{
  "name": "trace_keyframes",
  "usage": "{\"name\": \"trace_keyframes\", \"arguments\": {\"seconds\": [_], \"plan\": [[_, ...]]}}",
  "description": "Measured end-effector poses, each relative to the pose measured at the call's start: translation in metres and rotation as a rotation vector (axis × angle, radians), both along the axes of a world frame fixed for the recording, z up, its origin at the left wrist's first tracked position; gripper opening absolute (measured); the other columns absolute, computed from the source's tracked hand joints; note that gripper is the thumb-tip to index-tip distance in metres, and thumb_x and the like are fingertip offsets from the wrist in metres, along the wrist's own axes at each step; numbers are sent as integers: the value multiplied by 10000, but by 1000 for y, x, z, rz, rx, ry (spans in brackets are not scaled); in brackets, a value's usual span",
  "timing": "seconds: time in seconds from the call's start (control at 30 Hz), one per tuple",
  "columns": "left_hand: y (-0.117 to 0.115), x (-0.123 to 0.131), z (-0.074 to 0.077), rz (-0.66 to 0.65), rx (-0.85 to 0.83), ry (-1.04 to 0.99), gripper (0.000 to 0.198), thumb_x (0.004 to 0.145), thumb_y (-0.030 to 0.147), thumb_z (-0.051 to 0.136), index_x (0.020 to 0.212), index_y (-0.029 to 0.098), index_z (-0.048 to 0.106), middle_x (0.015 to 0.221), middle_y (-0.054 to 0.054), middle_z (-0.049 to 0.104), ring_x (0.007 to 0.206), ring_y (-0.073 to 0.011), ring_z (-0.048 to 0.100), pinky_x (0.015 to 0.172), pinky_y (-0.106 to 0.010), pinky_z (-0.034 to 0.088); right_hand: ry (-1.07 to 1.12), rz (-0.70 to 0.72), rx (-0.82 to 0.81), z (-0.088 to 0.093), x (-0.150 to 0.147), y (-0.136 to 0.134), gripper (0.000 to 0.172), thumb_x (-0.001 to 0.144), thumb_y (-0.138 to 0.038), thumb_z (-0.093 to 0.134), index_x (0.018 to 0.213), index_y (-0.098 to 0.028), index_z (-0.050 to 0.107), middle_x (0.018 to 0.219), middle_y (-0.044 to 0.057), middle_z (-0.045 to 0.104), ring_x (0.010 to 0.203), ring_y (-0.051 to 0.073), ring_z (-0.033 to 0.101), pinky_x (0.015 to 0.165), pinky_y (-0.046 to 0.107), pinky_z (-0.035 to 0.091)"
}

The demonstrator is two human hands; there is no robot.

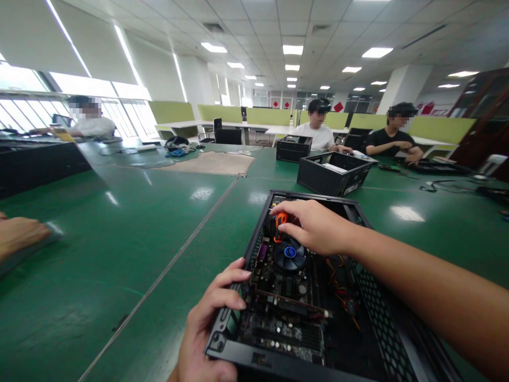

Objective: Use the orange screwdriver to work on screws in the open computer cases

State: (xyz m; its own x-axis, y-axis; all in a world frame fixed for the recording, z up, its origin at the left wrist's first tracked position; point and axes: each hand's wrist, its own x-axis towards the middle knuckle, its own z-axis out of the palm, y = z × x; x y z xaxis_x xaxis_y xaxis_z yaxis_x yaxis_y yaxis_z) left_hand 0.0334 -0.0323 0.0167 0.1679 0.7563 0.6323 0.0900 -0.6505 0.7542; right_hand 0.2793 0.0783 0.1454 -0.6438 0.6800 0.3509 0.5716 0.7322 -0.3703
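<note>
An open black computer case [318, 366] lies on the green table, its circuit board and wires showing. My left hand [212, 318] grips the case's near left corner, fingers over the side edge. Inside the case, my right hand [314, 225] is closed around an orange and black screwdriver [281, 223], held upright just beyond the round fan [290, 253] with the blue centre. The screwdriver's tip is hidden behind the fan area. Coloured cables [341, 292] lie to the right of the board.
On the green table [159, 233], two more black cases [334, 172] stand beyond mine. Another person's hand [22, 236] rests at the left edge, near a dark case [40, 164]. Several people sit around the table. Cables [449, 183] lie at the right.
</note>
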Motion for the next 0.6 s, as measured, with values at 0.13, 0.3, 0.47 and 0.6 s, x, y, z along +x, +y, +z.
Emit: {"name": "trace_keyframes", "arguments": {"seconds": [0.13, 0.3, 0.47, 0.6], "plan": [[0, 1, 0, 7, -10, -4, 586, 696, 787, 685, 1044, 318, 631, 1292, -57, 626, 1439, -417, 383, 1135, -613, 378, -4, 10, 31, 1, -3, -2, 224, 928, -141, 654, 1151, -156, 678, 1117, 80, 731, 982, 203, 662, 867, 309, 466], [0, 1, -3, 27, -13, -11, 613, 650, 789, 719, 1003, 293, 641, 1269, -84, 645, 1428, -446, 403, 1108, -633, 412, -92, -109, 96, -2, -9, -4, 282, 889, -474, 739, 894, -196, 696, 791, 26, 712, 706, 184, 618, 643, 291, 382], [9, -12, 3, -39, -74, -98, 426, 894, 636, 502, 978, 268, 699, 1234, -93, 699, 1388, -416, 486, 1087, -637, 456, 25, 17, 9, 12, -8, -12, 122, 968, -282, 624, 1059, -203, 647, 972, 39, 719, 870, 196, 647, 773, 311, 448], [32, -28, 47, -75, 62, 211, 349, 895, 163, 508, 1168, 290, 685, 1122, -61, 764, 1200, -293, 670, 1030, -500, 558, 452, -71, 39, 31, 45, -50, 231, 1008, -216, 405, 1205, -245, 521, 1040, 52, 664, 876, 187, 664, 766, 336, 510]]}}
